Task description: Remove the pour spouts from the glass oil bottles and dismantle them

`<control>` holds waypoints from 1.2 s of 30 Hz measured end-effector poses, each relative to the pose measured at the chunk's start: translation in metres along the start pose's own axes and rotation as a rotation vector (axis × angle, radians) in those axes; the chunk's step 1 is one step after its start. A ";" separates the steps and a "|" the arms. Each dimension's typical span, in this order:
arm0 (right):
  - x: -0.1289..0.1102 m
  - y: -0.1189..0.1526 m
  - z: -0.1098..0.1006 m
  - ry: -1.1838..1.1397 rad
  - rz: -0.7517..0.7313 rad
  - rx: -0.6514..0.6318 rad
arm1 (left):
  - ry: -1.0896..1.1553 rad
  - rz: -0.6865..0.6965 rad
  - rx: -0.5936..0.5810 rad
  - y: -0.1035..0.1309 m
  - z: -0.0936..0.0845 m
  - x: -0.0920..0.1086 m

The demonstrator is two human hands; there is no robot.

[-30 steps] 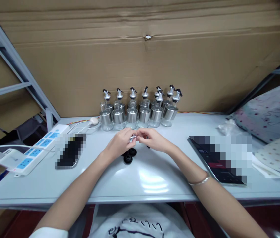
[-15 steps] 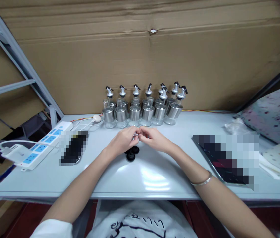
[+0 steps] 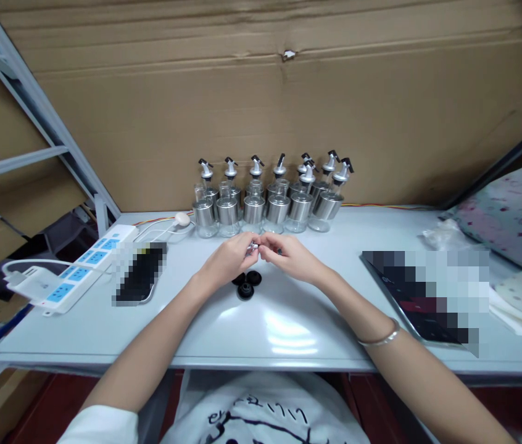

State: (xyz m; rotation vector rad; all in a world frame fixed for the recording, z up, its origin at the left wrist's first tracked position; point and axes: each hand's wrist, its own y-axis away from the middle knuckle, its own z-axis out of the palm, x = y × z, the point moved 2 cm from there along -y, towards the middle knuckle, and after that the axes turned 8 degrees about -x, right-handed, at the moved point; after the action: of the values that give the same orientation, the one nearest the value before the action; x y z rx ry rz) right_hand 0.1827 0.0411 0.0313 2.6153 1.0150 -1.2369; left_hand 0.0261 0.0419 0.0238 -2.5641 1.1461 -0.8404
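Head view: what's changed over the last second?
Whole scene shifted slightly right and up in frame: camera moved. Left hand eased slightly clear of the black pieces, uncovering more of the third. Nothing visibly taken or let go: left and right hand still meet at the small silvery part. Bottles stayed put.

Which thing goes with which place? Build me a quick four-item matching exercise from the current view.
1. small silvery piece
2. black round parts
3. bracelet
4. power strip

A. around the right forearm
B. where left hand and right hand meet
C. on the table's left side
D. grouped, nearer the body than the hands

Pairs: 1-B, 2-D, 3-A, 4-C
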 end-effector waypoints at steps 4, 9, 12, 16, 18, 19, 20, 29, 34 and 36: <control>-0.003 0.001 -0.001 -0.025 0.005 0.003 | 0.003 0.022 0.019 0.000 -0.001 0.002; -0.005 0.003 -0.003 -0.040 0.006 -0.001 | 0.001 0.038 0.035 0.001 -0.002 0.003; -0.003 0.003 -0.004 -0.046 0.026 -0.015 | -0.009 0.064 0.044 0.001 -0.002 0.002; 0.001 0.001 -0.004 -0.087 0.009 -0.002 | -0.032 0.062 0.055 0.001 -0.002 -0.002; 0.002 0.000 -0.005 -0.115 0.001 0.027 | -0.047 0.071 0.065 0.001 -0.002 -0.002; 0.004 0.000 -0.005 -0.137 0.002 0.036 | -0.055 0.081 0.068 0.001 -0.002 -0.001; 0.005 -0.001 -0.005 -0.166 0.006 0.036 | -0.063 0.093 0.071 0.001 -0.002 0.000; 0.011 -0.001 -0.010 -0.323 0.029 -0.030 | -0.107 0.138 0.134 0.002 -0.004 0.003; 0.014 -0.001 -0.010 -0.302 0.029 0.025 | -0.176 0.173 0.123 0.002 -0.002 0.002; 0.014 -0.001 -0.012 -0.264 0.016 0.032 | -0.203 0.196 0.124 0.002 -0.002 0.003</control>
State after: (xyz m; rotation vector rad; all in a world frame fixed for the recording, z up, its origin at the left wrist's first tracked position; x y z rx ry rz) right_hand 0.1968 0.0536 0.0294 2.3910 0.9311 -1.5549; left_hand 0.0253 0.0388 0.0256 -2.3283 1.2166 -0.5730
